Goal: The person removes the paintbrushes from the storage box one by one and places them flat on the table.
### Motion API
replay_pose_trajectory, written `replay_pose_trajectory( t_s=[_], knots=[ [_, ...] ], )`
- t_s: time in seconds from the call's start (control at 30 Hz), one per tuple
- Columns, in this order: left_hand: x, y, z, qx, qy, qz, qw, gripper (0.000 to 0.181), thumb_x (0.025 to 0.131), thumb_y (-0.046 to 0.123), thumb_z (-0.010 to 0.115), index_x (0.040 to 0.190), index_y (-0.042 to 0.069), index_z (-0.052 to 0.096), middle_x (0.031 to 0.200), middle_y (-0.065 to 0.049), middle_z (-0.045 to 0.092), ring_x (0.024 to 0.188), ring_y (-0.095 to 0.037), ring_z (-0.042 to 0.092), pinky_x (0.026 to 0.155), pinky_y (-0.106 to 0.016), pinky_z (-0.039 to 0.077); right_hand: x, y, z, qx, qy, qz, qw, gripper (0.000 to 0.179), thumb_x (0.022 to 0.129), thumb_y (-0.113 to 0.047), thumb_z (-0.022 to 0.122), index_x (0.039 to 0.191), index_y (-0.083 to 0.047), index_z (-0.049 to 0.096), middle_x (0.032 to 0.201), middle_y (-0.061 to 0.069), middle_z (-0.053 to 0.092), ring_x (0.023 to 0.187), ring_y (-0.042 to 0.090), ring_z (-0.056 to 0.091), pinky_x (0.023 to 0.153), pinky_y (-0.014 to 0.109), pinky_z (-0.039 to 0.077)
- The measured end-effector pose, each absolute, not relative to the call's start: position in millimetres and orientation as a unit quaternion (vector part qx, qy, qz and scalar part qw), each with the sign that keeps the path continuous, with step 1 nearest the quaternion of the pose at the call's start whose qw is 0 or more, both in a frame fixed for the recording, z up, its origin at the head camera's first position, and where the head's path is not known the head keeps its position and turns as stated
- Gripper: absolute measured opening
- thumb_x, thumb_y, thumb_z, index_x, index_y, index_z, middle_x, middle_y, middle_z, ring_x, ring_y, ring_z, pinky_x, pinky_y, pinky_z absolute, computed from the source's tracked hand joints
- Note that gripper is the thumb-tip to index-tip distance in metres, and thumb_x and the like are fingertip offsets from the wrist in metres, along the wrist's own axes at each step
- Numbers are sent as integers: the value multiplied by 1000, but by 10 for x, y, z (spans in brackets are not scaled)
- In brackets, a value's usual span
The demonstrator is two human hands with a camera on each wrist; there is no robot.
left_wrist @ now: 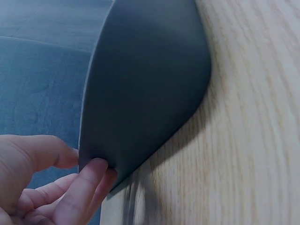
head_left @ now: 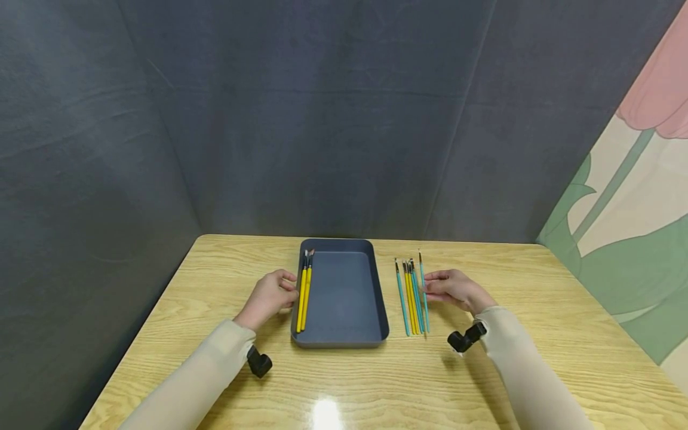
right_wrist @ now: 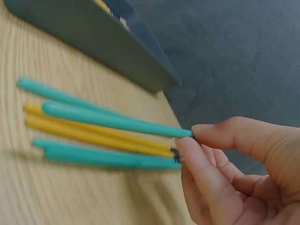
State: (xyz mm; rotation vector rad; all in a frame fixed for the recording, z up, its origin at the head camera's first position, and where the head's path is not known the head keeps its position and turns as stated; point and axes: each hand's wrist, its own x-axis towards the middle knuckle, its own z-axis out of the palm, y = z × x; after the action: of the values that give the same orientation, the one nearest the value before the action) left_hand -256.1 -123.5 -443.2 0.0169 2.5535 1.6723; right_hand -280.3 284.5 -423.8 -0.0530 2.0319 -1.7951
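Dark fabric [head_left: 333, 137] backs the wood-grain table [head_left: 236, 257] bearing a tray [head_left: 346, 298]

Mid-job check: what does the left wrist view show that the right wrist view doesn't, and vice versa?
Only left wrist: the left hand, touching the tray. Only right wrist: the right hand pinching a teal brush, with yellow brushes and other teal brushes nearby, plus a glimpse inside the tray. Both: the tray's outer wall, the wooden table and the dark cloth.
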Motion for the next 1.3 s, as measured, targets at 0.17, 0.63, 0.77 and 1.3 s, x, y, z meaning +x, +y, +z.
replay_pose_trajectory(
  t_s=[0.17, 0.63, 0.77, 1.3],
  knots=[
    [-2553, -1238, -4420, 6, 835, 549, 46, 33, 85, -1, 64, 117, -4, 59, 101, -20, 63, 74, -19, 66, 70, -33, 62, -2852, 2906, -4290, -7, 732, -644, 220, 54, 94, 6, 50, 138, 23, 23, 104, 11, 59, 88, 11, 67, 83, 23, 58],
    [-2549, -1246, -4420, 16, 831, 555, 45, 33, 83, -2, 64, 115, -6, 58, 96, -19, 63, 72, -19, 66, 66, -30, 61, -3006, 2865, -4348, 42, 754, -615, 226, 48, 93, 7, 52, 135, 20, 33, 92, 8, 62, 79, 11, 68, 78, 24, 60],
    [-2534, -1246, -4402, 20, 831, 554, 44, 32, 84, -2, 63, 115, -6, 58, 96, -19, 63, 72, -19, 66, 65, -29, 61, -3025, 2855, -4357, 47, 761, -607, 226, 45, 93, 8, 52, 133, 20, 35, 92, 9, 63, 79, 11, 68, 78, 24, 60],
    [-2570, -1245, -4424, 7, 836, 547, 48, 33, 85, 0, 64, 118, -4, 59, 100, -20, 63, 73, -18, 66, 68, -32, 61, -3057, 2751, -4338, 79, 790, -568, 219, 33, 90, 8, 57, 121, 16, 47, 87, 9, 62, 71, 11, 67, 70, 23, 60]
  ],
)
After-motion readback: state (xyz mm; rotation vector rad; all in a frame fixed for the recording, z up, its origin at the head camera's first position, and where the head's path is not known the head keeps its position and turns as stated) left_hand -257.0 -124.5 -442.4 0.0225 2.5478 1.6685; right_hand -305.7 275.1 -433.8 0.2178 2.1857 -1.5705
